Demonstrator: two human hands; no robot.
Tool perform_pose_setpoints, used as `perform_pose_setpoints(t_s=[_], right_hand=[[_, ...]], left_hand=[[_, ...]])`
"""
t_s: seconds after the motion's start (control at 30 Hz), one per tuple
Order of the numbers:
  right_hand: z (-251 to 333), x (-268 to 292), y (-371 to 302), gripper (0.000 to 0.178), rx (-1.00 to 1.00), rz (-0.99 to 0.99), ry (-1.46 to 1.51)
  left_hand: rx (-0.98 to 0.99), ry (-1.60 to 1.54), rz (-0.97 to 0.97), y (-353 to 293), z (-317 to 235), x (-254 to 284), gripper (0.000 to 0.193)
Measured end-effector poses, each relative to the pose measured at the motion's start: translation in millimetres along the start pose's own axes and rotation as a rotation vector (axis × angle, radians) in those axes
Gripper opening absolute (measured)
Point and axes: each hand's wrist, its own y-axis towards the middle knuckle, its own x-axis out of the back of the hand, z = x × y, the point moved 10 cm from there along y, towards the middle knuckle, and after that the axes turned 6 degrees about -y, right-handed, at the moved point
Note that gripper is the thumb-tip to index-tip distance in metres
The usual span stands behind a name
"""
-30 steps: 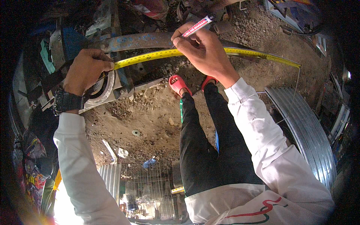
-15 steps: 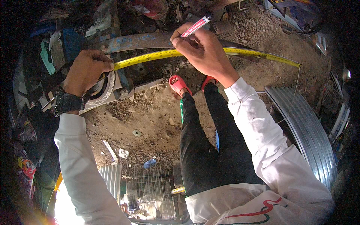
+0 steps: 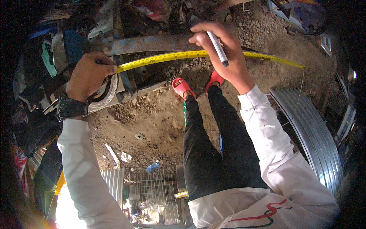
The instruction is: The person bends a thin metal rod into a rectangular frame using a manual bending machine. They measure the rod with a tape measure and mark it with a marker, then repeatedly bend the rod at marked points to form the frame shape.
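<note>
A yellow tape measure blade (image 3: 160,58) bows across the upper half of the frame, from upper left of centre to the right side, its middle passing behind the right hand (image 3: 227,49). At the blade's left end, the left hand (image 3: 89,74) is closed, thumb and forefinger pinching the tape. The right hand, upper centre-right, holds a white marker pen (image 3: 218,49) slantwise, its dark end toward the lower right; the fingers are partly spread and slightly blurred, and whether they touch the tape cannot be told.

Just above the tape in the frame runs a long flat metal bar (image 3: 152,44) with blue marks. Below the left hand is a round metal ring (image 3: 109,95), and a black wristwatch (image 3: 71,108) circles the wrist. Red slide sandals (image 3: 179,87) stand on the dirt ground (image 3: 152,114) at the centre, under black trousers (image 3: 206,152). A curved corrugated metal sheet (image 3: 312,133) lies at right; a wire grid (image 3: 156,191) sits at the bottom.
</note>
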Motion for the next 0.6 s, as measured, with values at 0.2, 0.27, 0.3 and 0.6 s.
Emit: perform_pose_setpoints(t_s=[0.2, 0.27, 0.3, 0.6], right_hand=[[7.4, 7.9, -18.8, 0.025, 0.127, 0.077, -0.058], [5.0, 8.7, -16.9, 0.025, 0.103, 0.106, -0.039], [7.8, 9.3, -15.1, 0.025, 0.119, 0.113, -0.048], [14.2, 6.6, -4.0, 0.024, 0.194, 0.143, -0.161]], left_hand=[[-0.014, -0.064, -0.145, -31.4, -28.2, 10.4, 0.024], [-0.107, -0.082, -0.212, -37.8, -38.1, 15.2, 0.025], [-0.121, -0.112, -0.197, -37.8, -40.8, 13.2, 0.025], [-0.21, -0.119, -0.127, -16.5, -77.1, -15.5, 0.028]])
